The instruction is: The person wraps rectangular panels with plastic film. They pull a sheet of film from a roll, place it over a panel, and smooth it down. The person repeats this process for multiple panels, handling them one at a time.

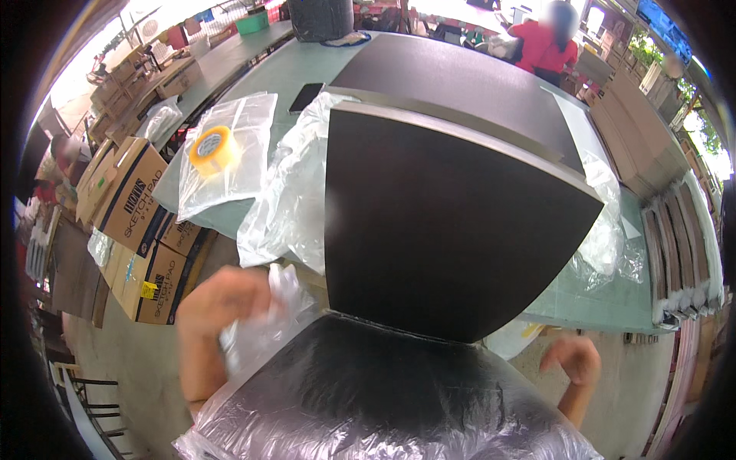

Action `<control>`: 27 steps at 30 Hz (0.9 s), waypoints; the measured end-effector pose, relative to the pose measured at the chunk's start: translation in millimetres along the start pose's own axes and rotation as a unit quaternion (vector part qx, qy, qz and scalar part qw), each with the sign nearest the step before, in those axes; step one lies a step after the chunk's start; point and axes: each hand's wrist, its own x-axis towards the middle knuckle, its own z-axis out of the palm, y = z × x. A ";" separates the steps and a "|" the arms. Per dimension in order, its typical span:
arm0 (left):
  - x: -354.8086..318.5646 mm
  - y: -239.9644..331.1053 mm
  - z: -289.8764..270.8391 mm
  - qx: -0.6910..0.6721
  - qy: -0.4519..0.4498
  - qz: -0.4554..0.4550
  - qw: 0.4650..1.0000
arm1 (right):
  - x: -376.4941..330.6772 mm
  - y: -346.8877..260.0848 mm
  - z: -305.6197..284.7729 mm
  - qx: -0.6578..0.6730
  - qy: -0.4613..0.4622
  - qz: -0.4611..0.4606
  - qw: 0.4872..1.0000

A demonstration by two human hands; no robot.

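Observation:
My left hand [230, 299], blurred by motion, is closed with crumpled clear plastic [285, 295] at its fingers. On the other side, my right hand [575, 362] is raised with curled fingers apart and nothing visible in them. Between the hands, a shiny black panel in clear plastic wrap [383, 383] fills the lower foreground. Its far edge meets a large matte black board [452, 222] with a pale edge along its top. Behind that, another dark board [452, 69] lies on the green table [268, 73]. Whether the foreground panel and the matte board are joined, I cannot tell.
A yellow tape roll [215, 149] rests on flat plastic bags [257, 115], near a black phone [305, 98]. Cardboard boxes [126, 199] stand at the left. Stacked boards [682, 245] line the right, with more clear plastic [602, 245] nearby. A person in red [544, 46] is farther back.

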 end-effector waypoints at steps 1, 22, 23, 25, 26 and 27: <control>2.0 19.8 21.9 0.087 -0.249 0.039 0.964 | 12.0 -14.5 9.3 0.044 -0.276 -0.079 0.957; 137.5 -13.9 90.5 0.262 0.029 0.229 0.937 | 164.7 57.5 105.8 -0.164 -0.022 -0.022 0.986; 134.3 -16.7 72.7 0.239 0.088 0.172 0.952 | 160.4 50.6 103.8 -0.127 0.041 0.030 0.991; 120.9 -54.7 55.4 0.104 0.061 0.051 0.991 | 155.7 45.6 102.6 -0.102 0.024 0.008 0.994; 112.9 -70.7 54.0 0.036 0.046 -0.010 0.998 | 155.7 45.6 105.0 -0.089 0.017 -0.004 0.996; 106.6 -78.5 66.0 0.088 -0.001 -0.040 0.995 | 153.4 47.1 109.1 -0.004 0.020 0.060 0.998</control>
